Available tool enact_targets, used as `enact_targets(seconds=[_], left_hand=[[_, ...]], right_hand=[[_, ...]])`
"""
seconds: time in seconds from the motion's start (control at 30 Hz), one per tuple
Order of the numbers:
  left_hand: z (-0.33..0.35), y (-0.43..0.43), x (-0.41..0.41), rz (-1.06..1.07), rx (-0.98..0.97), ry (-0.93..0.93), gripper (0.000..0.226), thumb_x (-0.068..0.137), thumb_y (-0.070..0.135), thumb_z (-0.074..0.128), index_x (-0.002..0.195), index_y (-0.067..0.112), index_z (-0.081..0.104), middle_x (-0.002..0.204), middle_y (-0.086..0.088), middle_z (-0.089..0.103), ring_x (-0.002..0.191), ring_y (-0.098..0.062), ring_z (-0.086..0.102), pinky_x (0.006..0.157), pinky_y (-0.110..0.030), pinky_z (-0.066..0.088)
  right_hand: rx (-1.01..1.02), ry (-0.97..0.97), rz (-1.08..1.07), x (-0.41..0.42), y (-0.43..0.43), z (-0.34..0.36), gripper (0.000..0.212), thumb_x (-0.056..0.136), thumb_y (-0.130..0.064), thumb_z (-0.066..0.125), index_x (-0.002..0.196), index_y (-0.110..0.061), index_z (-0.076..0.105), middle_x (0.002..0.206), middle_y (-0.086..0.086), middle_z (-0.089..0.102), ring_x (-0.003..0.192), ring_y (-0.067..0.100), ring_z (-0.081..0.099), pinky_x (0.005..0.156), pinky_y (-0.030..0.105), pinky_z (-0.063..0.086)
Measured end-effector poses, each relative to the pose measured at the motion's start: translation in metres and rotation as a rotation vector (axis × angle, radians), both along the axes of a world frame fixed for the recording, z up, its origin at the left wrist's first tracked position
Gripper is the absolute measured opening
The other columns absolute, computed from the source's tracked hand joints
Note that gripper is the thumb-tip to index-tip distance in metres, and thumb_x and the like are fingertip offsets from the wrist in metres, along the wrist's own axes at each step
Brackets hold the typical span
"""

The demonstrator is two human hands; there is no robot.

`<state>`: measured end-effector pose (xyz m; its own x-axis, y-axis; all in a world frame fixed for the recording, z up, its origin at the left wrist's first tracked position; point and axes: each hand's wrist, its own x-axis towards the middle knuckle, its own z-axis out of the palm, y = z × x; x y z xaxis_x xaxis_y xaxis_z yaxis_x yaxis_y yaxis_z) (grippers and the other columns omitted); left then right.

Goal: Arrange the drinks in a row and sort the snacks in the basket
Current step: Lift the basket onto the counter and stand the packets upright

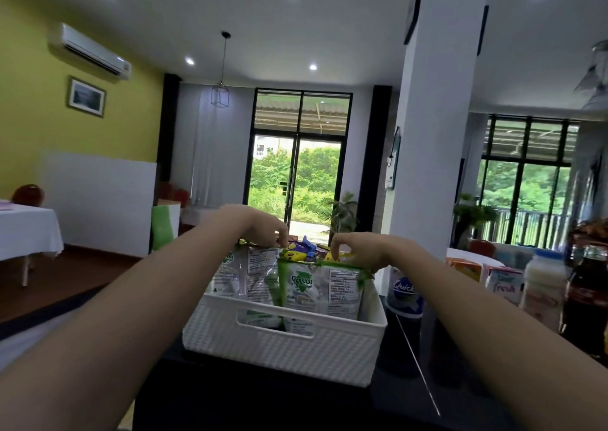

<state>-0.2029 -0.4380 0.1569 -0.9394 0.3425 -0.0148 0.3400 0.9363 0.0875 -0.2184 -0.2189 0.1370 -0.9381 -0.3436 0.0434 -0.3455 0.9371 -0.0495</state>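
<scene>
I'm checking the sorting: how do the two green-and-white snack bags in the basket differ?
The left bag is creased and turned aside; the right bag faces the camera, flatter. The left bag sits farther back than the right bag. Both stand upright in the white basket.

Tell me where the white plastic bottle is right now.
Head view, far right: the white plastic bottle stands between the carton marked "fresh" and the dark cola bottle, well to the right of the white basket.
</scene>
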Motion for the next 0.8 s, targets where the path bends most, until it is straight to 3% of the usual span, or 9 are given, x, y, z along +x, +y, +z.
enact_targets(seconds=[0.1,0.17,0.23,0.33,0.43,0.53,0.6,0.7,0.8], left_hand=[[0.004,0.001,-0.003,-0.016,-0.051,-0.063,0.036,0.094,-0.003,0.037,0.119,0.01,0.059,0.117,-0.007,0.052,0.101,-0.021,0.048,0.089,-0.033,0.041],[0.007,0.001,-0.002,-0.021,-0.075,-0.028,0.04,0.093,-0.005,0.037,0.12,0.011,0.062,0.117,-0.006,0.058,0.095,-0.017,0.052,0.087,-0.031,0.044],[0.01,-0.002,-0.003,-0.03,-0.075,0.01,0.039,0.092,-0.005,0.041,0.119,0.011,0.064,0.111,-0.002,0.062,0.087,-0.012,0.054,0.08,-0.025,0.046],[0.018,-0.013,-0.006,-0.04,-0.055,0.032,0.035,0.09,-0.004,0.047,0.116,0.01,0.067,0.114,0.001,0.065,0.101,-0.013,0.058,0.096,-0.029,0.045],[0.025,-0.027,-0.007,-0.023,0.049,0.057,0.033,0.088,-0.006,0.05,0.105,0.01,0.072,0.101,0.002,0.067,0.095,-0.01,0.059,0.1,-0.03,0.041],[0.021,-0.038,-0.004,-0.059,0.049,0.092,0.039,0.087,-0.012,0.048,0.106,0.012,0.072,0.096,0.004,0.067,0.085,-0.004,0.059,0.095,-0.027,0.044],[0.015,-0.044,-0.002,-0.103,0.051,0.148,0.036,0.086,-0.009,0.053,0.106,0.013,0.072,0.101,0.004,0.068,0.09,-0.006,0.061,0.091,-0.024,0.044],[0.013,-0.051,0.001,-0.166,0.063,0.269,0.033,0.084,-0.005,0.059,0.102,0.018,0.074,0.104,0.006,0.069,0.098,-0.009,0.059,0.088,-0.021,0.04],[0.017,-0.057,0.002,-0.189,0.026,0.342,0.031,0.084,0.0,0.063,0.1,0.024,0.074,0.106,0.004,0.069,0.103,-0.015,0.06,0.09,-0.027,0.045]], right_hand=[[-0.107,0.021,0.027,0.002,0.003,0.016,0.015,0.093,-0.011,0.054,0.088,-0.023,0.062,0.108,-0.002,0.055,0.073,0.01,0.056,0.054,0.019,0.044],[-0.181,0.049,-0.017,0.004,0.006,0.029,0.019,0.093,-0.008,0.053,0.083,-0.017,0.067,0.102,0.001,0.06,0.067,0.009,0.054,0.051,0.017,0.044],[-0.278,0.11,-0.095,0.007,0.009,0.041,0.012,0.09,-0.012,0.06,0.087,-0.007,0.071,0.094,0.007,0.065,0.067,0.012,0.056,0.057,0.02,0.05],[-0.469,0.167,-0.213,0.011,0.011,0.056,0.018,0.085,-0.009,0.066,0.097,0.003,0.073,0.095,0.014,0.07,0.075,0.019,0.064,0.074,0.031,0.058],[-0.418,0.016,-0.185,0.023,0.009,0.063,0.021,0.088,0.001,0.058,0.101,-0.005,0.074,0.099,0.009,0.066,0.08,0.017,0.063,0.067,0.026,0.058],[-0.199,-0.159,-0.059,0.028,0.007,0.051,0.031,0.085,0.006,0.061,0.108,-0.012,0.071,0.102,0.002,0.067,0.084,0.011,0.065,0.062,0.018,0.056],[-0.073,-0.107,0.036,0.025,0.008,0.042,0.028,0.084,0.0,0.065,0.106,-0.015,0.072,0.101,-0.001,0.068,0.08,0.004,0.064,0.062,0.015,0.053],[-0.11,-0.026,0.107,0.023,0.018,0.043,0.017,0.085,-0.006,0.067,0.099,-0.013,0.073,0.093,-0.001,0.069,0.074,0.003,0.065,0.061,0.013,0.051],[-0.156,0.027,0.135,0.025,0.027,0.048,0.015,0.087,-0.003,0.064,0.089,-0.016,0.072,0.081,-0.004,0.069,0.07,0.004,0.067,0.061,0.013,0.054]])
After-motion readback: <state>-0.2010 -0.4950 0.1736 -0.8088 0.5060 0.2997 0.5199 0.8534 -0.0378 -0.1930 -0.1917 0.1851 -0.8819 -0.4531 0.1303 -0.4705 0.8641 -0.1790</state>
